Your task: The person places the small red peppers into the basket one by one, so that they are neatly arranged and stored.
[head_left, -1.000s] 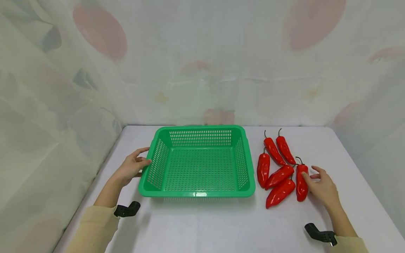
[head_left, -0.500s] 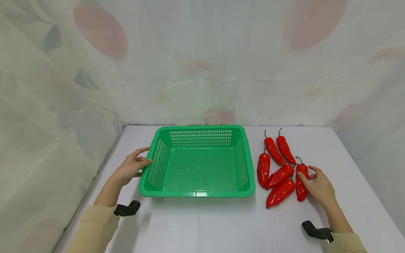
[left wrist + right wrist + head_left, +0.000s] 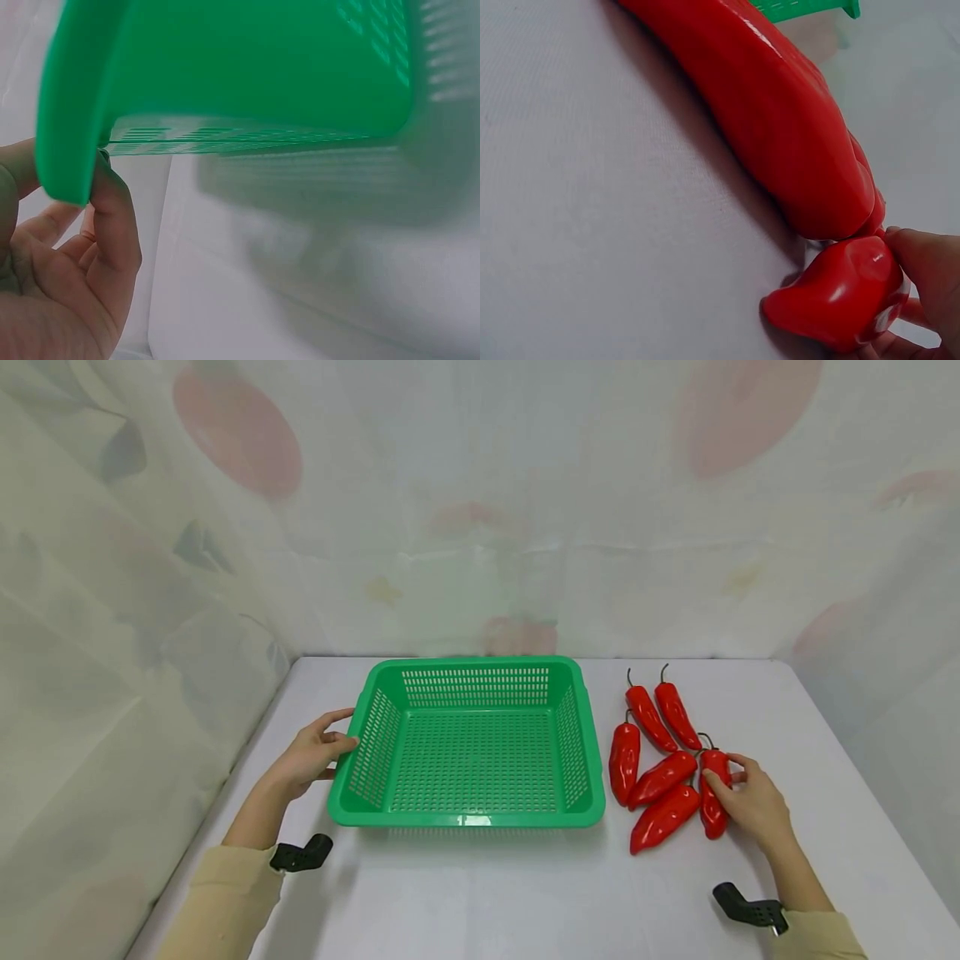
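At the left, my left hand [image 3: 303, 762] holds the side rim of a green plastic basket [image 3: 465, 820], thumb over the rim. The left wrist view shows its fingers [image 3: 112, 225] bent under the rim of the basket [image 3: 67, 112]. On the right, my right hand [image 3: 757, 806] pinches the rightmost red chili pepper [image 3: 713, 814] between thumb and fingers; the pepper lies on the table, stem away from me. The right wrist view has this pepper [image 3: 840, 292] tip-on, touching a larger-looking pepper [image 3: 780, 112]. Part of the right hand falls outside that view.
Several other red peppers [image 3: 663, 820] lie between the basket and my right hand, some touching. One pepper [image 3: 625, 764] sits near the basket's right side. A white cloth covers the table [image 3: 480, 902]; patterned curtains [image 3: 480, 510] hang behind and at both sides.
My right hand has moved a little left and closed its thumb and fingers on the rightmost pepper, which has shifted slightly left. The left hand and basket have stayed put.
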Demonstrator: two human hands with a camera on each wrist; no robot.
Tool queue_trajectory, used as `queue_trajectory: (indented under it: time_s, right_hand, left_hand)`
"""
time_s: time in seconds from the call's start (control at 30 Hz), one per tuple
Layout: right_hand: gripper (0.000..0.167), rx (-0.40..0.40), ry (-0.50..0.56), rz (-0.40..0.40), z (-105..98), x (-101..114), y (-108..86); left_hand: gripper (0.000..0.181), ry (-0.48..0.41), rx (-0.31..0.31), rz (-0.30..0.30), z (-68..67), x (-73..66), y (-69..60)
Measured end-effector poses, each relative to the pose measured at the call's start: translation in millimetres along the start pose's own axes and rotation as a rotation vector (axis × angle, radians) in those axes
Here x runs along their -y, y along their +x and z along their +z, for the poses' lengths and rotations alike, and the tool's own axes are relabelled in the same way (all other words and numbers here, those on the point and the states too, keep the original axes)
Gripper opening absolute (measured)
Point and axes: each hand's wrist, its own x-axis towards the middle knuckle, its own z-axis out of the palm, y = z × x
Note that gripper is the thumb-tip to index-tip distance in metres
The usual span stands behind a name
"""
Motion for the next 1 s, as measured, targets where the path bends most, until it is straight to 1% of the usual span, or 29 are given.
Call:
queue_trajectory:
  time_s: [0.1,0.33,0.47,0.77,0.97,1.0]
  right_hand:
    - [0.073,0.005,0.013,0.011,0,0,-0.7]
    - [0.077,0.033,0.052,0.072,-4,0,-2.1]
    - [0.077,0.025,0.064,0.082,-8,1,-1.5]
    - [0.078,0.0,0.076,0.069,-15,0,5.2]
    - [0.084,-0.052,0.076,0.016,-18,-3,16.7]
    - [0.085,-0.051,0.079,0.009,-19,-2,17.4]
  left_hand:
    - [0.065,-0.002,0.001,0.0,0.4,0.1,0.4]
    - [0.065,-0.002,0.0,0.001,1.0,-0.3,0.7]
    - [0.065,-0.003,-0.001,-0.002,0.0,0.2,1.2]
    - [0.065,-0.005,0.003,-0.009,0.6,-1.7,0.7]
    - [0.066,-0.007,0.002,-0.008,-0.4,-1.4,-0.6]
    - [0.066,-0.007,0.002,-0.009,-0.7,-1.3,-0.9]
